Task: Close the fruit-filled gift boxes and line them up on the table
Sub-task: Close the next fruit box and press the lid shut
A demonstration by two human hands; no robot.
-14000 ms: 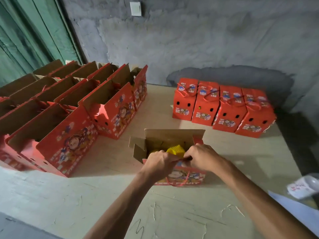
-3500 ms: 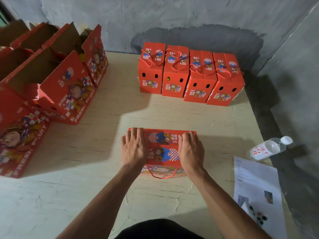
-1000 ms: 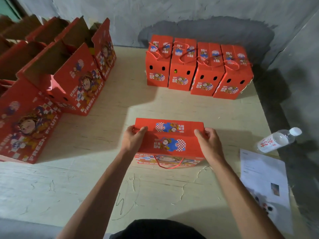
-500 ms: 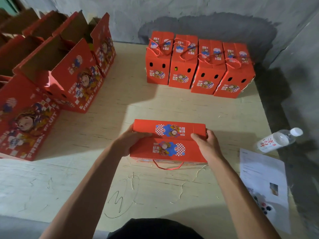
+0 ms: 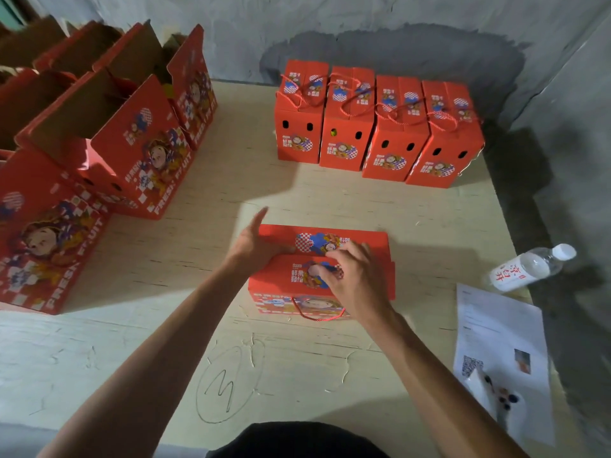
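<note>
A red gift box point(image 5: 372, 241) lies in the middle of the table point(image 5: 297, 200), both top flaps folded down and a red cord handle point(image 5: 317, 318) hanging over its near side. My right hand point(image 5: 353, 279) is on top of the box, fingers curled at the seam and thumb on the near flap. At the box's left end is my left hand point(image 5: 253, 242), fingers straight and apart, its palm edge against the box. Several closed red boxes point(image 5: 380, 127) stand side by side at the back by the wall.
Several open red boxes point(image 5: 132, 137) with raised flaps crowd the table's left side. A plastic water bottle point(image 5: 529, 267) lies near the right edge, with a printed sheet point(image 5: 496, 342) in front of it. A grey wall runs behind and to the right.
My right hand left the box's right end and came onto the middle of the top flaps. My left hand let go of the left end and opened its fingers.
</note>
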